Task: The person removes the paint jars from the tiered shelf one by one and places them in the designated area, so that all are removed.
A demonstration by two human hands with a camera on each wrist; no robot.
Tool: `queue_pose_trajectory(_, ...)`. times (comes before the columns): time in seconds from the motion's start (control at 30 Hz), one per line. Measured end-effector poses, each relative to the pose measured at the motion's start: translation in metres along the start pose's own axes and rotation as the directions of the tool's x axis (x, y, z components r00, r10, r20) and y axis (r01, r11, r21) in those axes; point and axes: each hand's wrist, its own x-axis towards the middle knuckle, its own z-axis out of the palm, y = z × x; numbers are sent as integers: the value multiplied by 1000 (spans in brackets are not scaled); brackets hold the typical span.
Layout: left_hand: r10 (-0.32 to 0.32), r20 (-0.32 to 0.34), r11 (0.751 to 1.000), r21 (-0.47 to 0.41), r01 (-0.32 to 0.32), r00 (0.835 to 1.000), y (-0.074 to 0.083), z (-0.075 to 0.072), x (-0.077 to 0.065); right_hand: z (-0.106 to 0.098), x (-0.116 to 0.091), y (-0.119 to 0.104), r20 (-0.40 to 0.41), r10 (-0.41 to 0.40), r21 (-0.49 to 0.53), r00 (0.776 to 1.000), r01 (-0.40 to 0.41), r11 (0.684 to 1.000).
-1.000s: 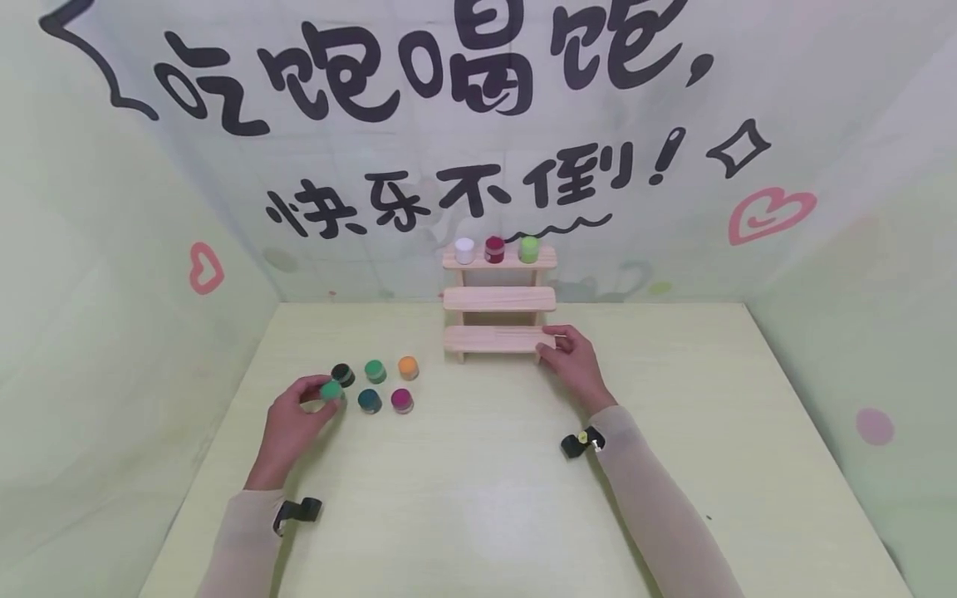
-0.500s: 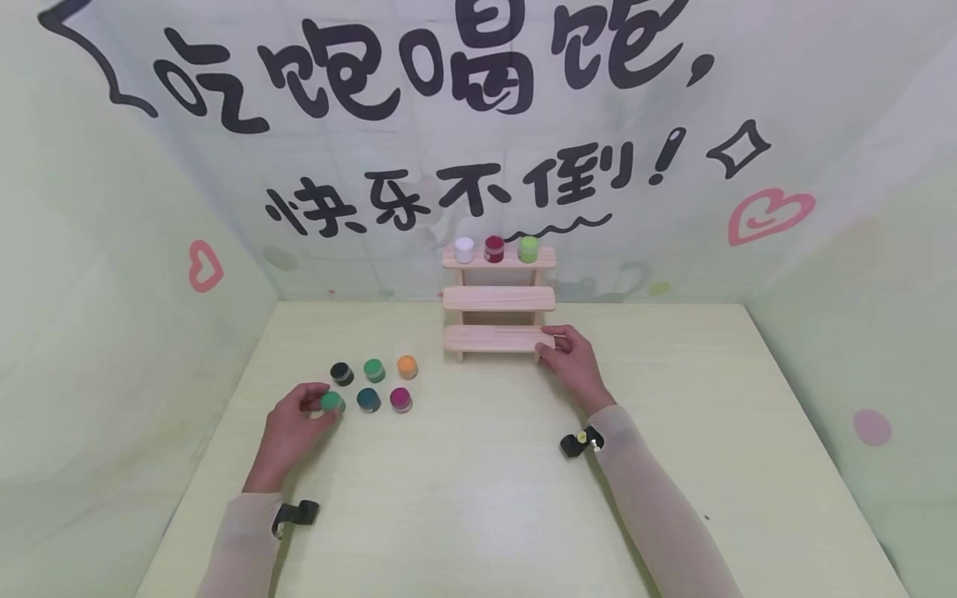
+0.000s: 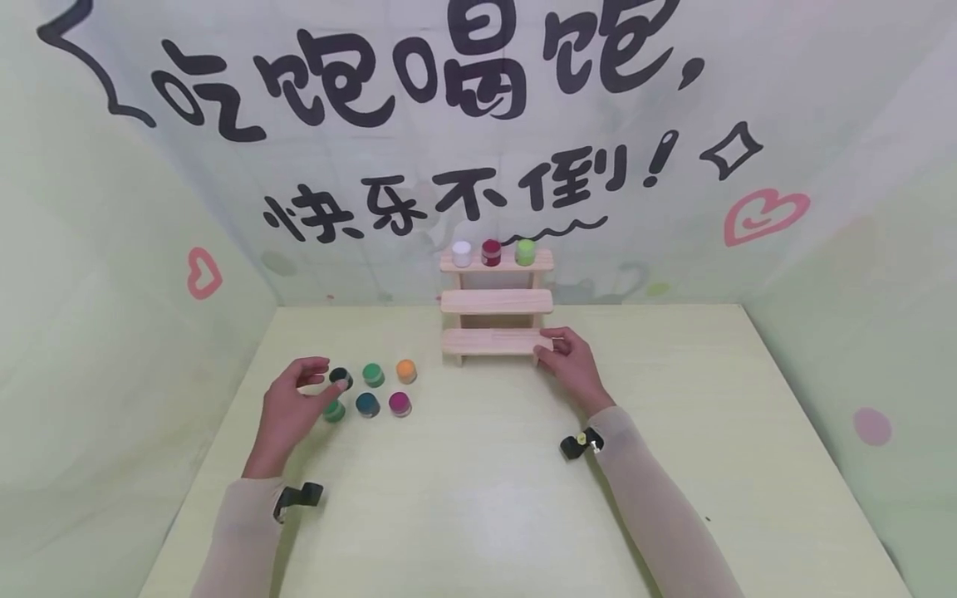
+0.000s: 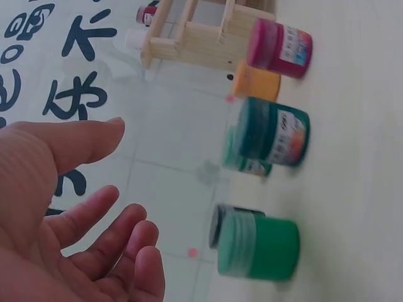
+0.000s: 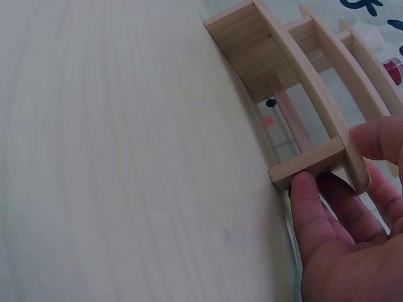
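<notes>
My left hand [image 3: 290, 407] is spread, thumb and fingers apart, clear of the near-left green plastic jar [image 3: 334, 411], which stands lid-up on the pale table [image 3: 478, 490]. My right hand [image 3: 574, 365] pinches the three-step wooden rack [image 3: 489, 340] by its lowest right end; its boards run left-right. Black characters [image 3: 465, 176] read 吃饱喝饱, 快乐不倒!
</notes>
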Motion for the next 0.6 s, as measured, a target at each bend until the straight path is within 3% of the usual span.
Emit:
queue_pose_trajectory(0.33, 122, 11, 991, -60, -121, 992, 36, 14, 18, -1, -2, -2, 20, 13, -7, 1000, -13, 1000)
queue_pose_trajectory(0.6, 172, 5, 980, -101, -170, 985, 69, 30, 35, 0, -2, 0, 3, -10, 0, 1000, 10, 1000)
